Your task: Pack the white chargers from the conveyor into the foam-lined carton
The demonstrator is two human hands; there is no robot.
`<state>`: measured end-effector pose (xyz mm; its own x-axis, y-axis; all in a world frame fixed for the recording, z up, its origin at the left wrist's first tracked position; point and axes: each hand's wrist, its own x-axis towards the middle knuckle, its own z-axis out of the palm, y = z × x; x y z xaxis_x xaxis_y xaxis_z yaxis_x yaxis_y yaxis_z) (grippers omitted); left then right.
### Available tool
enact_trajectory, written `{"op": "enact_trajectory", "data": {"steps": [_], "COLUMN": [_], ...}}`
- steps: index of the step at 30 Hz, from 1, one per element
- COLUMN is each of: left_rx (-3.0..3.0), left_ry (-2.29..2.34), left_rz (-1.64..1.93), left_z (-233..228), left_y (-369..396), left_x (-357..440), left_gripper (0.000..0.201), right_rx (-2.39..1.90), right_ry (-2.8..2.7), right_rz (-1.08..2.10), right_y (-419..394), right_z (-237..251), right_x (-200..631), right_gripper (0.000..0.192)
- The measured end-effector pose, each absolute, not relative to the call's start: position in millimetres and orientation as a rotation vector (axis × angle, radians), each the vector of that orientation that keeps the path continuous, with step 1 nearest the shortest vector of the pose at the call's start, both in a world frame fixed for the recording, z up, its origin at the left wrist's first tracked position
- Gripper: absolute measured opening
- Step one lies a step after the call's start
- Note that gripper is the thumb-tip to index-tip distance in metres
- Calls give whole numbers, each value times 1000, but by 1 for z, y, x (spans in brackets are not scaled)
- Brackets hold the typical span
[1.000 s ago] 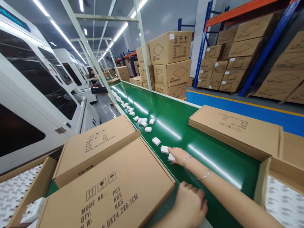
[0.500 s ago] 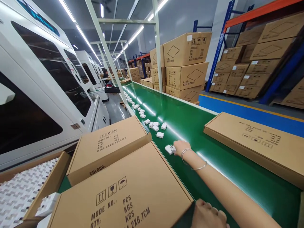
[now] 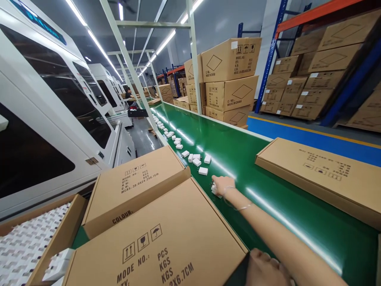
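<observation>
Now | right hand (image 3: 224, 184) grip clenched on white charger (image 3: 214, 190) | left hand (image 3: 264, 270) fisted, contents unclear

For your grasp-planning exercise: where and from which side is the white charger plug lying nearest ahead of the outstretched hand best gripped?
Grip the white charger plug across its two long flat sides, coming from above. It lies flat on the green conveyor belt, apart from its neighbours, so fingers probably fit on both sides. The right hand is nearest.
</observation>
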<state>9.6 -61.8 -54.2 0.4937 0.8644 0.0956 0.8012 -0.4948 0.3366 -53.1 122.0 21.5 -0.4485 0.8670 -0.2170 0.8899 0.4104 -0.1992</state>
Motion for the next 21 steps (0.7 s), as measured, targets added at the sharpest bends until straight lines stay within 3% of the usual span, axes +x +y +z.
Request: {"op": "enact_trajectory", "data": {"steps": [3, 8, 13, 18, 21], "left_rx": [2501, 2535, 2541, 2519, 2502], "left_ry": [1500, 1540, 1546, 1554, 1549], "left_rz": [262, 444, 527, 487, 452], "left_z": [-42, -37, -41, -36, -33], "left_y": [-62, -64, -68, -67, -66], "left_x": [9, 5, 3, 3, 3], "left_gripper": [24, 18, 18, 18, 18], "right_rx": [1595, 1586, 1585, 1372, 1315], "right_ry": [2711, 2900, 3008, 3117, 3082], "right_rz": [-542, -731, -733, -244, -276], "right_y": [116, 97, 89, 82, 75], "right_z": [1, -44, -48, -8, -2], "right_x": [-4, 50, 77, 79, 53], "right_gripper": [44, 40, 79, 57, 54]}}
